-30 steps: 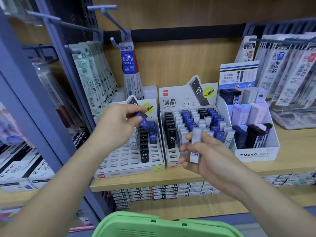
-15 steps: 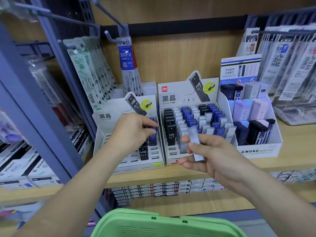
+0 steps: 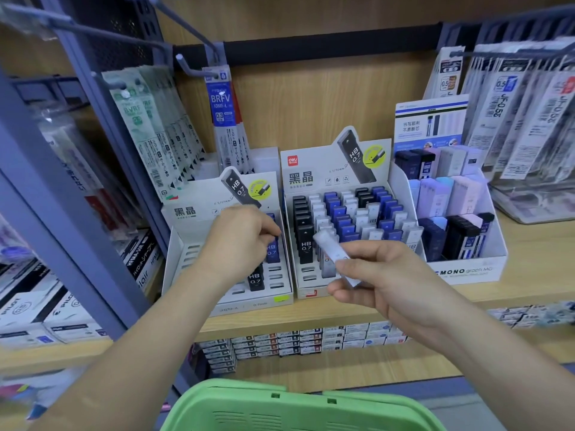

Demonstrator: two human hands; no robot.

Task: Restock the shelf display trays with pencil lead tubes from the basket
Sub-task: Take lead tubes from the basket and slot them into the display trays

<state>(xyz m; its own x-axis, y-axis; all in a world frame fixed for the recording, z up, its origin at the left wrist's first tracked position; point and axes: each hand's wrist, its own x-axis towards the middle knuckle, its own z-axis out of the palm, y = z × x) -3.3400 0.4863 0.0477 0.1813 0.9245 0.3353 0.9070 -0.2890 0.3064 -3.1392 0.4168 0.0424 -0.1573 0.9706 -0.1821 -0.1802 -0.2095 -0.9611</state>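
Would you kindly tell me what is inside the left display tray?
A blue tube, pinched by the left hand, a black tube nearer the front, and many empty slots. The hand covers the middle of the tray, so anything beneath it cannot be seen.

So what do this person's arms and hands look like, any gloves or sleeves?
Nothing worn shows: the left hand and right hand are ungloved, the left forearm and right forearm sleeveless to the frame's edge; no watch, bracelet or ring in view.
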